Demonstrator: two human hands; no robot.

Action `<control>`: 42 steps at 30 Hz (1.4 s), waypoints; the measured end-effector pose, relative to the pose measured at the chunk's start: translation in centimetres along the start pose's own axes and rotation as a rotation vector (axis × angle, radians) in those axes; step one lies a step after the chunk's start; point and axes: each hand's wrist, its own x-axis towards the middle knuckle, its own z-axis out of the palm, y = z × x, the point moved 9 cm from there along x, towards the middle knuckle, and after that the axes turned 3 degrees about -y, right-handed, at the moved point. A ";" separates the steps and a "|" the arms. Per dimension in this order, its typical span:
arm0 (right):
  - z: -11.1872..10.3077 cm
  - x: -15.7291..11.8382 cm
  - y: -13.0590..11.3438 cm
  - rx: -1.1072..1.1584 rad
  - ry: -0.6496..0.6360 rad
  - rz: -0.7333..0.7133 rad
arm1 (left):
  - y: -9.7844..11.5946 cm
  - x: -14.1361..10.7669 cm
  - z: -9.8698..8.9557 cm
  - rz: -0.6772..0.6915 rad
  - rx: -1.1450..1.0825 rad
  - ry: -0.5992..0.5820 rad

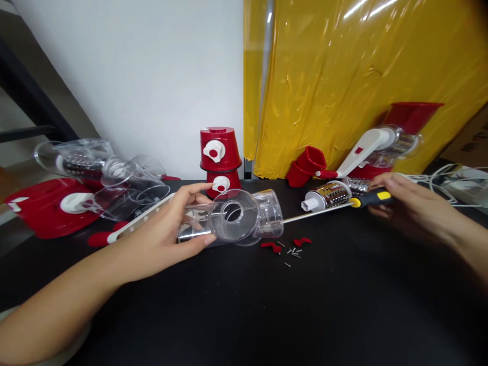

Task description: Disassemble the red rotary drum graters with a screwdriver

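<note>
My left hand (170, 226) is closed around one end of a clear plastic grater housing (249, 218), which lies on its side with its round opening towards me. In my right hand (406, 203) is a screwdriver (375, 197) with a black and yellow handle. Its long shaft runs left, and the tip meets the right end of the housing; whether it sits in a screw I cannot make out. Just below the tip, two small red clips (271, 247) and several loose screws (294, 252) lie on the black table (244, 310).
Two red bases (220, 150) are stacked at the back. Metal grater drums (328, 195), a red pusher (306, 166) and an assembled grater (381, 140) stand on the right, near white cables (438, 178). On the left are a red base (49, 206) and more clear housings (125, 183).
</note>
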 end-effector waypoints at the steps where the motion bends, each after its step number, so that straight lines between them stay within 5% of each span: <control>1: -0.1 -0.1 -0.3 0.050 -0.001 -0.015 | 0.0 0.0 0.0 -0.002 0.003 -0.003; 8: 0.4 -0.6 -1.0 0.236 0.007 -0.007 | 0.1 0.0 0.0 -0.002 0.024 0.006; 13: 0.3 0.0 2.3 -0.156 -0.005 0.254 | 0.3 0.0 0.0 0.010 0.023 0.002; 15: -0.2 0.2 1.9 -0.179 0.041 0.184 | 0.3 -0.1 0.0 0.012 0.033 -0.001; 22: 0.0 -0.8 -1.4 0.277 0.065 -0.057 | 0.4 -0.1 0.2 0.017 0.007 -0.003; 25: 0.2 -0.6 -1.1 0.270 0.065 -0.021 | 0.6 -0.1 0.3 0.008 0.008 -0.005; 28: 0.5 0.1 1.1 -0.031 0.010 0.137 | 0.9 -0.1 0.4 0.001 0.016 -0.011; 31: 0.0 0.5 1.4 -0.207 0.037 0.115 | 0.9 -0.2 0.3 0.001 0.034 -0.010; 37: 0.0 -1.0 -1.3 0.313 0.096 -0.045 | 0.4 -0.2 0.2 0.018 0.025 0.004; 42: 0.2 -0.6 -0.6 0.198 0.100 0.025 | 0.1 -0.2 0.3 0.020 0.007 0.011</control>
